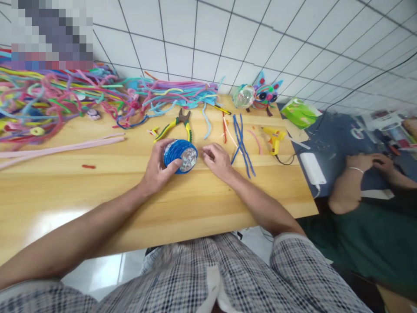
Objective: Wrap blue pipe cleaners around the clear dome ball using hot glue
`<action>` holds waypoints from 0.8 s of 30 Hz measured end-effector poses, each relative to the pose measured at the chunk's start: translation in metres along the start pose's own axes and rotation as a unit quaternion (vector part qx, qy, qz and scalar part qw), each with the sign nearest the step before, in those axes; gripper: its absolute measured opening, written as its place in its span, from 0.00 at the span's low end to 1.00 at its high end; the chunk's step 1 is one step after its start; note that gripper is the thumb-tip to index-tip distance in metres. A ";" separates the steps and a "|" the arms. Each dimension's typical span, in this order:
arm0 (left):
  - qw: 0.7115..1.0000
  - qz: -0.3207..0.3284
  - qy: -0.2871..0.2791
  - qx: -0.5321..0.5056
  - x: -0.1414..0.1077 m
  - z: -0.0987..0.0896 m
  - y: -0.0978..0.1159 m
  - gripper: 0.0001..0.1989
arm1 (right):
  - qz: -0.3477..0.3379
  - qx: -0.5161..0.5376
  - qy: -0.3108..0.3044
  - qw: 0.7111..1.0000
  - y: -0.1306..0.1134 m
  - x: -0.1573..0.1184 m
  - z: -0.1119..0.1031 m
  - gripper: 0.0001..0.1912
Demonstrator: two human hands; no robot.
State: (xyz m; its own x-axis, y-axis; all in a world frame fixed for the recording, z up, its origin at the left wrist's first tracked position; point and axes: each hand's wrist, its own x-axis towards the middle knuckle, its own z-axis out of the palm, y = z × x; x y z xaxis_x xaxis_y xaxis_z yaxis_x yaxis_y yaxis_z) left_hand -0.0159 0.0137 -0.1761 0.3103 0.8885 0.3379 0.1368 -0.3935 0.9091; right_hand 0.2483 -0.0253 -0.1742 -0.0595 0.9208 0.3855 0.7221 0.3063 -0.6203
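A round ball (176, 151) wrapped in blue pipe cleaner, with a clear, shiny patch on its right side, is on the wooden table. My left hand (158, 169) grips it from the left, thumb across its front. Just right of the ball, my right hand (217, 161) is closed, thumb and fingertips pinched together; anything between them is too small to make out. Green-and-yellow pliers (184, 118) lie open behind the ball. Several blue pipe cleaners (240, 145) cross each other to the right of my right hand.
Piles of coloured pipe cleaners (182, 92) line the back left. A clear ball (243, 96), a decorated figure (265, 94), a yellow glue gun (276, 138) and a white power strip (312, 168) are rightward. Another person's forearms (347, 184) rest on the blue table.
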 end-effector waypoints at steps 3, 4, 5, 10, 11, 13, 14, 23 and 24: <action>0.999 -0.010 0.006 -0.030 0.003 0.002 0.001 0.40 | -0.002 0.004 0.006 1.000 0.001 0.002 -0.002 0.07; 0.999 -0.010 0.008 -0.039 0.004 0.002 0.001 0.40 | -0.001 0.007 0.007 1.000 0.001 0.003 -0.002 0.07; 0.999 -0.010 0.009 -0.045 0.005 0.003 0.000 0.40 | 0.001 0.009 0.008 1.000 0.002 0.004 -0.003 0.07; 0.998 -0.013 0.002 -0.065 0.010 0.008 -0.005 0.40 | 0.045 0.010 0.008 0.999 0.004 0.008 -0.001 0.06; 0.998 -0.012 0.000 -0.068 0.011 0.010 -0.006 0.40 | 0.060 0.008 0.007 0.998 0.004 0.009 -0.002 0.06; 0.997 -0.010 -0.008 -0.077 0.013 0.012 -0.006 0.41 | 0.098 0.002 0.004 0.995 0.005 0.009 -0.006 0.06; 0.997 -0.008 -0.013 -0.080 0.013 0.013 -0.006 0.41 | 0.119 0.000 0.002 0.993 0.006 0.009 -0.012 0.10; 0.998 0.039 -0.040 -0.023 0.012 0.008 -0.005 0.38 | 0.339 -0.065 0.176 0.922 0.046 -0.051 -0.135 0.17; 0.998 0.040 -0.043 -0.021 0.011 0.008 -0.004 0.38 | 0.361 -0.079 0.206 0.906 0.052 -0.059 -0.148 0.20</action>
State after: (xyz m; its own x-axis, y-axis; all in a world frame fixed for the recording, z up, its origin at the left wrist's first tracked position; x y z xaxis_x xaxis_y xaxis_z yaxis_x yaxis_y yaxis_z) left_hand -0.0055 0.0236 -0.1781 0.3994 0.8298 0.3897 0.0687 -0.4509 0.8899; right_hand 0.3914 -0.0992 -0.1284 0.7059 0.6897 0.1611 0.5628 -0.4081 -0.7189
